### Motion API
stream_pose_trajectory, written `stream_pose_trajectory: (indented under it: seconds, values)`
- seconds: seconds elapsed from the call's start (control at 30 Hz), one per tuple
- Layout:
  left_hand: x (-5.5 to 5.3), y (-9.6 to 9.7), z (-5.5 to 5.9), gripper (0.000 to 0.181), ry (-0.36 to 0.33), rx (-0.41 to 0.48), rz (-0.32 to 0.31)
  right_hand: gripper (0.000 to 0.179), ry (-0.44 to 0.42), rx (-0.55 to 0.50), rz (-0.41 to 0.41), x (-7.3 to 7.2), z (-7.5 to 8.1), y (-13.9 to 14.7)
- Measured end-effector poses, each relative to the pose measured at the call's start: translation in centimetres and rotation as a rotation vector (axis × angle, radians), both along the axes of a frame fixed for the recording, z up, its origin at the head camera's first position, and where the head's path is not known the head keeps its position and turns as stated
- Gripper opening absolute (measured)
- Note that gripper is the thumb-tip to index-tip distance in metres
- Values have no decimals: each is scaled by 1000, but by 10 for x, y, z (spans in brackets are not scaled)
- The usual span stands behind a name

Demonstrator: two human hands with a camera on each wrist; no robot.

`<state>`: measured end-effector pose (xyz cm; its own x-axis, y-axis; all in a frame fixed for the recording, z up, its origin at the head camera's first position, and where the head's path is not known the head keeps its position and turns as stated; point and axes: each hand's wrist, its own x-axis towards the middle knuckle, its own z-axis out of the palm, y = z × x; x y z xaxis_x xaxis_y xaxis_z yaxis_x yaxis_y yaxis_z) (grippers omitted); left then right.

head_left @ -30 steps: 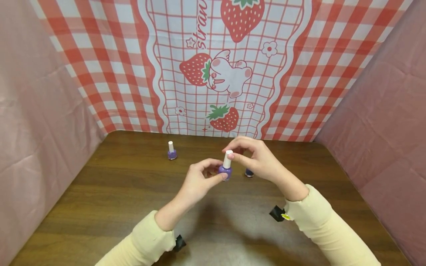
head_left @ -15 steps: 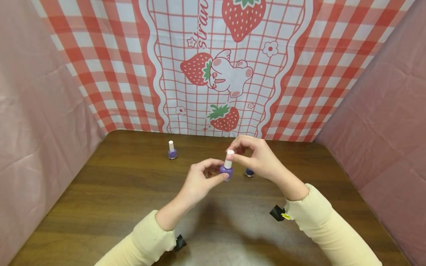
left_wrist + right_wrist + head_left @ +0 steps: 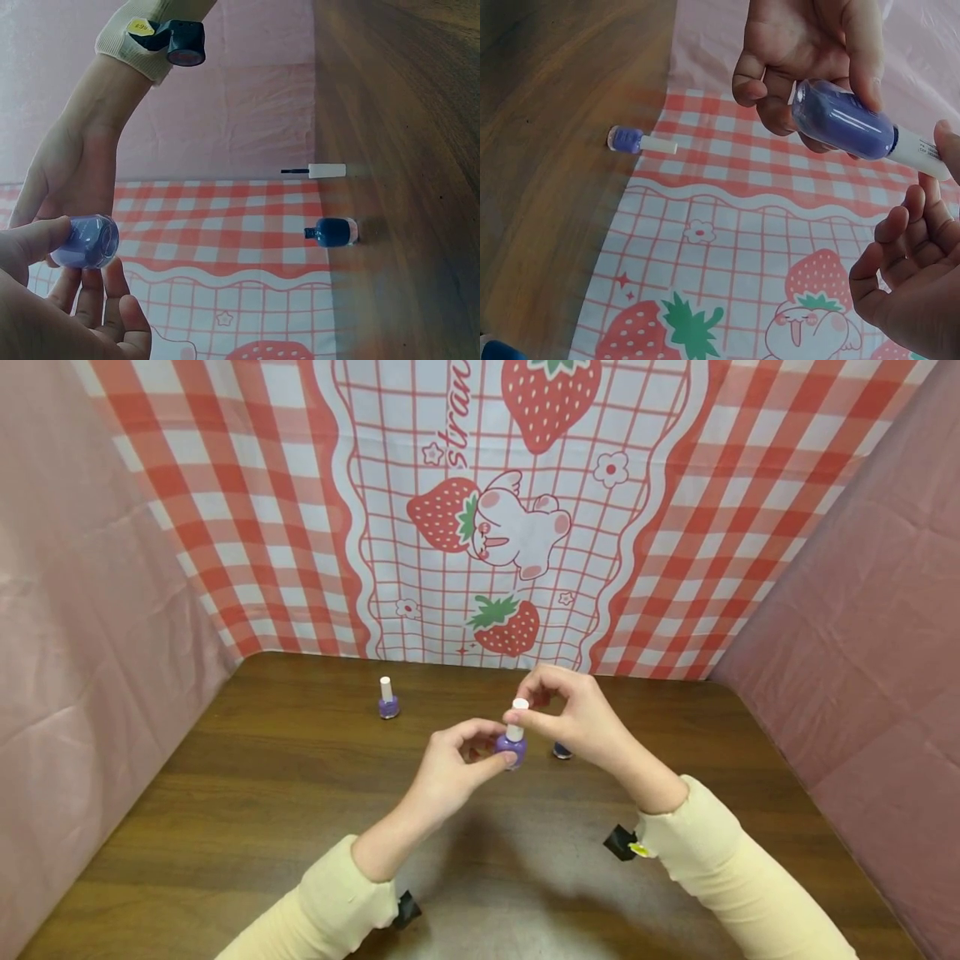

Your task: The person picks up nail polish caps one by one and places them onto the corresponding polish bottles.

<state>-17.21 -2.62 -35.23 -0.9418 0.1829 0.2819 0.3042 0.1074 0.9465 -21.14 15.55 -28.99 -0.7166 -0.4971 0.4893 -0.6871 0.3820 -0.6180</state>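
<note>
My left hand [image 3: 450, 768] holds a purple nail polish bottle [image 3: 847, 124] above the table, thumb on one side and fingers on the other. On its white cap [image 3: 516, 731], which sits on the bottle's neck, the thumb and fingers of my right hand [image 3: 585, 718] pinch. The bottle stands nearly upright, slightly tilted. Behind the right hand, mostly hidden in the head view, a dark blue nail polish bottle [image 3: 334, 232] stands on the table with its neck bare. Beside it a white cap with a dark brush [image 3: 328, 170] stands brush upward.
Farther back on the left, a second purple nail polish bottle [image 3: 387, 706] with a white cap stands on the brown wooden table [image 3: 247, 793]. A red-and-white strawberry cloth [image 3: 510, 543] hangs behind the table. Pink cloths [image 3: 862, 635] hang at both sides.
The right thumb has shifted a little to the left across the cap, and the right wrist has turned slightly. The left hand and the bottle stay almost still.
</note>
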Motion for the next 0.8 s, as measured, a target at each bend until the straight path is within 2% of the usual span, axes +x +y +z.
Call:
stream_pose_trajectory:
  seconds: [0.57, 0.7, 0.8]
  values:
    - [1, 2, 0, 25, 10, 6, 1, 21, -1, -10, -31, 1, -4, -2]
    - [1, 1, 1, 26, 10, 0, 3, 16, -17, -4, -7, 1, -3, 0]
    - [0, -1, 2, 26, 6, -5, 9, 19, -9, 2, 32, 1, -1, 4]
